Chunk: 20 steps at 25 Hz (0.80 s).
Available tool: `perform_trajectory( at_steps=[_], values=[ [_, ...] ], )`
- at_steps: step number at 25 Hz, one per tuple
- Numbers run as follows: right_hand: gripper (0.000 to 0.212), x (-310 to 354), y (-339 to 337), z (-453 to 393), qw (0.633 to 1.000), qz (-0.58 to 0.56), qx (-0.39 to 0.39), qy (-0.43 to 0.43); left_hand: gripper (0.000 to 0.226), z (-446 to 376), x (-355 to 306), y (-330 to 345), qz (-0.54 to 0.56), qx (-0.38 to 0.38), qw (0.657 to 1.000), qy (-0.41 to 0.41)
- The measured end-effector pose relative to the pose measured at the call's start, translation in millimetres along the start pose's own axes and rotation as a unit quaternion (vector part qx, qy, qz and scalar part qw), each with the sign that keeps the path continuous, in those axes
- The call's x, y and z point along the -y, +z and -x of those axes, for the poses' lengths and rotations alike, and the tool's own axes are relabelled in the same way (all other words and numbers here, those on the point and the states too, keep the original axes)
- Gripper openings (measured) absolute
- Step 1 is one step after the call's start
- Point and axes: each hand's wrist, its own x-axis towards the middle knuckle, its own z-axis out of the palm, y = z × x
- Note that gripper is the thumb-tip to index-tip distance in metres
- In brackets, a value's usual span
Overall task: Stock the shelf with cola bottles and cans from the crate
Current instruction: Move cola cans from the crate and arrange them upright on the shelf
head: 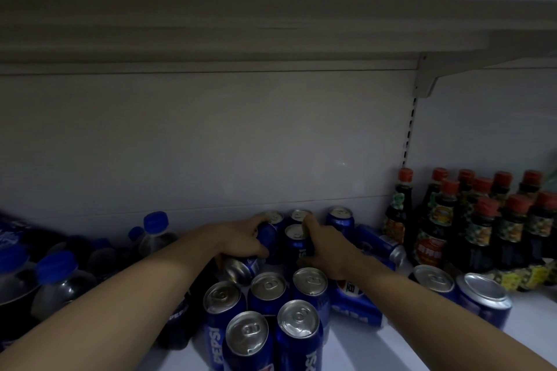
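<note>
Both arms are in deep on the shelf (422,349), hands working among the cans at the back. The left hand (241,238) wraps its fingers round a blue can (268,235) at about eleven o'clock from the front cluster, and a toppled can (241,269) lies on its side just under that wrist. The right hand (325,247) is curled onto an upright can (297,238) right beside it, at one o'clock; it looks like a grip from the side, though the dim light makes the thumb hard to read. Five upright cans (268,289) stand packed at six o'clock, nearest us. Cola bottles with blue caps (155,221) crowd the nine o'clock side. Another can lies flat (379,242) at two o'clock, by the dark sauce bottles (434,229) (not part of this job). No crate in sight from here.

The risk, as I see it: the forearms pass right over and between the front cans, so pulling an elbow back carelessly could sweep them off the edge. The two lying cans could roll and nudge the sauce bottles.
</note>
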Motion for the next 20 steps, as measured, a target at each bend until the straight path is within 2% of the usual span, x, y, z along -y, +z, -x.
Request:
perform_trajectory(
  at_steps=[4, 8, 10, 12, 14, 17, 19, 20],
  values=[
    [0.057, -1, -2, -1, 0.994, 0.094, -0.046, 0.011, 0.09, -2, -5, 6, -0.034, -0.068, 0.997, -0.002],
    [0.063, -4, -1, 6, 0.988, 0.137, -0.076, 0.007, 0.091, -8, -4, 23, -0.048, -0.117, 0.992, 0.018],
    [0.063, -6, -1, 8, 0.992, 0.101, -0.076, 0.012, 0.088, -12, -4, 33, -0.062, -0.142, 0.987, 0.038],
    [0.049, -7, -2, 8, 0.997, 0.042, -0.066, 0.005, 0.08, -14, -5, 34, -0.061, -0.14, 0.987, 0.054],
    [0.033, -7, -5, 12, 0.997, 0.008, -0.07, -0.007, 0.063, -12, -6, 27, -0.03, -0.129, 0.99, 0.053],
    [0.028, -1, -13, 27, 0.989, -0.081, -0.123, 0.002, 0.026, 0, -15, 16, 0.002, -0.215, 0.974, 0.064],
    [0.025, 9, -21, 41, 0.969, -0.183, -0.164, 0.024, 0.014, 19, -28, 19, 0.031, -0.272, 0.953, 0.126],
    [0.022, 14, -23, 49, 0.958, -0.226, -0.174, 0.033, 0.012, 30, -35, 24, 0.047, -0.277, 0.946, 0.16]
  ],
)
